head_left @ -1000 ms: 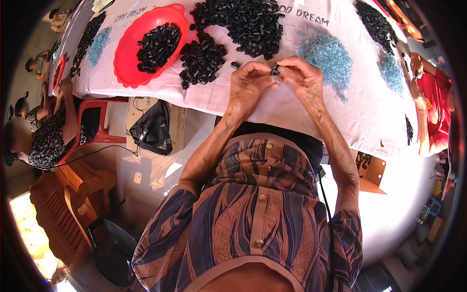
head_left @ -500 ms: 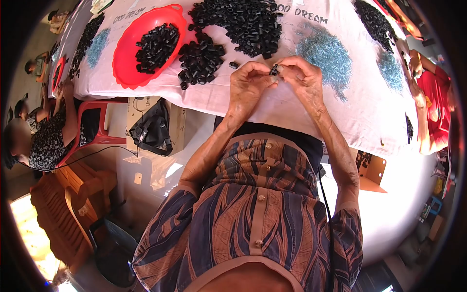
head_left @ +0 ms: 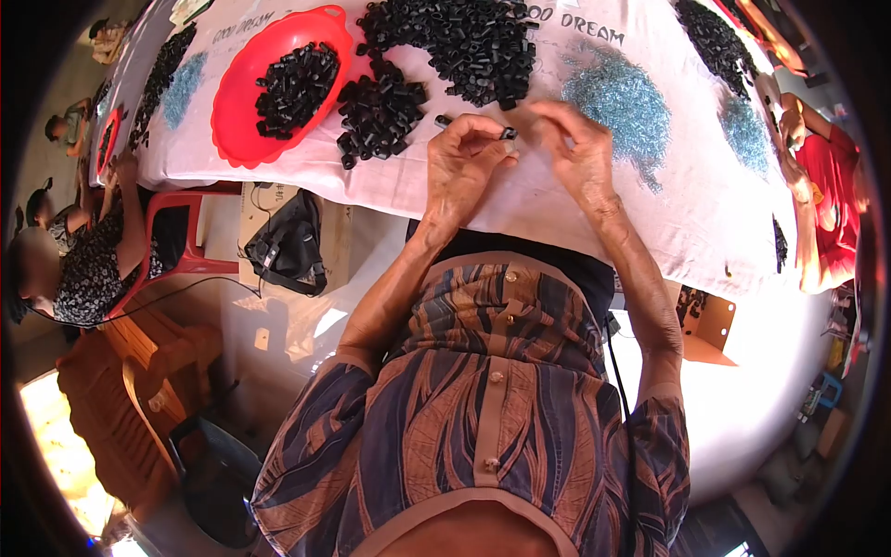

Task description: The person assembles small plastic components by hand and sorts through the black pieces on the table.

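Between the thumb and forefinger of my left hand (head_left: 466,160) is a small black tubular plastic piece (head_left: 508,134), its open end showing. My right hand (head_left: 583,156) hovers just to the right, apart from that piece. Its fingers are spread and slightly blurred, with nothing visible in them. A loose black piece (head_left: 443,121) lies by my left knuckles. Beyond my hands spreads a large heap of black pieces (head_left: 464,46), with a smaller heap (head_left: 376,111) nearer me. Close to my right hand lies a pile of tiny clear-blue pieces (head_left: 620,102).
A red scalloped basin (head_left: 237,102) with black pieces stands at left on the pink tablecloth (head_left: 371,181). Other black and blue piles lie toward both table ends. People sit at left and right. A black bag (head_left: 288,246) rests on a box beside a red chair (head_left: 190,246).
My hands were together at the black piece; now my right hand has come away to the right. The piece stays in my left hand, which has shifted slightly left.
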